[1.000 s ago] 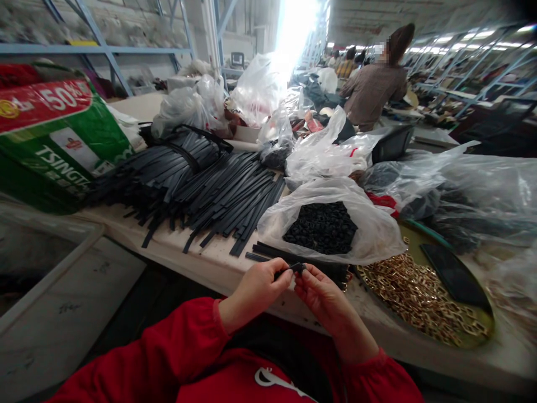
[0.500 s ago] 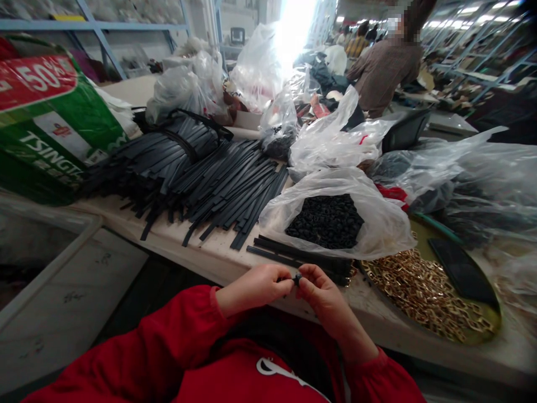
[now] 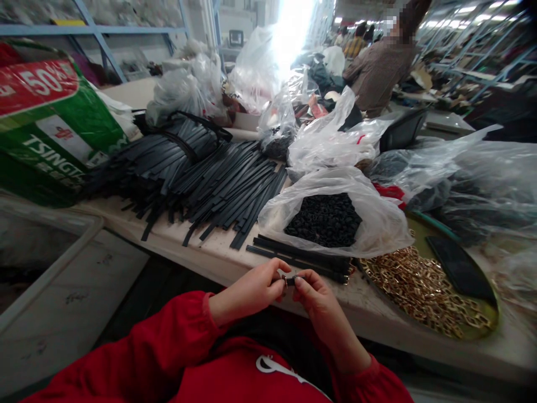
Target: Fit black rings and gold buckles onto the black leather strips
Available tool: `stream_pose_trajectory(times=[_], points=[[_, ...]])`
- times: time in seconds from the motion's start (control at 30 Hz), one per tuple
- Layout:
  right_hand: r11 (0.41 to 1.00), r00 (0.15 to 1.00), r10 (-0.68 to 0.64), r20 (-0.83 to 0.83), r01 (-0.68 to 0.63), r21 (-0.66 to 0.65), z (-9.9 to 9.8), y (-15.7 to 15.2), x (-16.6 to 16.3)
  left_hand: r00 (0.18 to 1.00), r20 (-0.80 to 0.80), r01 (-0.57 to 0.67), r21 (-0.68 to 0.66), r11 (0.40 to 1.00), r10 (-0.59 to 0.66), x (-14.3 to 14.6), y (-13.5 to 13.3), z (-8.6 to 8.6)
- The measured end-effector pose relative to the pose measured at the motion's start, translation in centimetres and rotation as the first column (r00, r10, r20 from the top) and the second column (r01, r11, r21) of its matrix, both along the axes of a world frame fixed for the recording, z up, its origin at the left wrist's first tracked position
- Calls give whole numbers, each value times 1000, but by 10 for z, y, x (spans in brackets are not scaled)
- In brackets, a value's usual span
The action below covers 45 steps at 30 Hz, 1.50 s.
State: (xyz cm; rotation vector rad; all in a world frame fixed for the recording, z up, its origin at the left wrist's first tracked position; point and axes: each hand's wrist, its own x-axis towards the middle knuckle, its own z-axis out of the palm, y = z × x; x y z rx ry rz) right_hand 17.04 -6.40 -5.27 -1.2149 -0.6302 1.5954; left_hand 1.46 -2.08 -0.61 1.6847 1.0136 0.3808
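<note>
Close to the chest, at the table's near edge, the left hand (image 3: 251, 291) and right hand (image 3: 319, 299) pinch fingertips shut on one small dark piece (image 3: 289, 279), held up between them where both can work it. Supplies lie within arm's reach: loose black strips (image 3: 302, 258) just beyond the hands, an open clear bag of black bits (image 3: 325, 219) behind those, a tray of gold buckles (image 3: 423, 294) to the right. Far left, beyond the strip pile (image 3: 201, 179), a green carton (image 3: 54, 134) reads "50%" and "TSINGT…", the rest cut off.
</note>
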Motion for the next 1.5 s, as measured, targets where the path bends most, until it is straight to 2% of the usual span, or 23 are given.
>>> stream_pose_trajectory(times=[0.13, 0.23, 0.4, 0.5, 0.63, 0.7, 0.77, 0.9, 1.0, 1.07, 1.17, 1.27, 1.37, 1.43, 1.5], points=[[1000, 998, 8, -64, -7, 6, -2, -7, -7, 1000, 6, 6, 67, 998, -6, 1, -7, -6], [1000, 992, 7, -123, -8, -1, 0, -13, -7, 1000, 16, -7, 71, 997, 6, 0, -10, -8], [998, 985, -23, -172, 33, 60, 5, -24, -6, 999, 36, -7, -32, 999, 8, -4, -14, -3], [998, 982, 50, -180, -45, 31, 5, -31, -6, 1000, 27, 14, -89, 996, -11, -5, -17, 0], [989, 979, 147, -142, -147, 11, 1, -35, -5, 993, -115, -28, 101, 994, 39, -4, -18, 0], [991, 986, 133, -103, -131, 21, 0, -34, -7, 980, -192, -22, 183, 983, 57, -3, -17, -1], [994, 994, 99, -52, -96, 56, 1, -31, -9, 972, -227, -7, 198, 980, 52, -3, -16, -1], [984, 995, -58, 86, 43, 172, 5, -22, -8, 988, -154, 21, 143, 989, 1, -4, -15, 0], [979, 981, -157, 114, 139, 147, 4, -16, 0, 996, -89, 36, 87, 996, -28, -6, -13, 0], [988, 988, -124, 94, 114, 106, 2, -15, 5, 997, -55, 51, 48, 998, -48, -6, -11, -2], [997, 991, -6, 131, -4, 75, 1, -16, 6, 995, -72, 69, -8, 998, -69, -5, -9, -6], [985, 959, 109, 262, -140, 101, 0, -17, 4, 993, -96, 55, -68, 996, -61, -3, -9, -11], [966, 914, 141, 381, -210, 148, -1, -16, 4, 999, -37, 12, -132, 991, -17, -1, -11, -16], [967, 933, 160, 323, -214, 138, -1, -15, 4, 1000, 11, 2, -199, 980, 0, 0, -12, -19], [969, 960, 199, 196, -222, 108, 0, -14, 4, 999, 52, 12, -273, 962, 3, 0, -13, -22]])
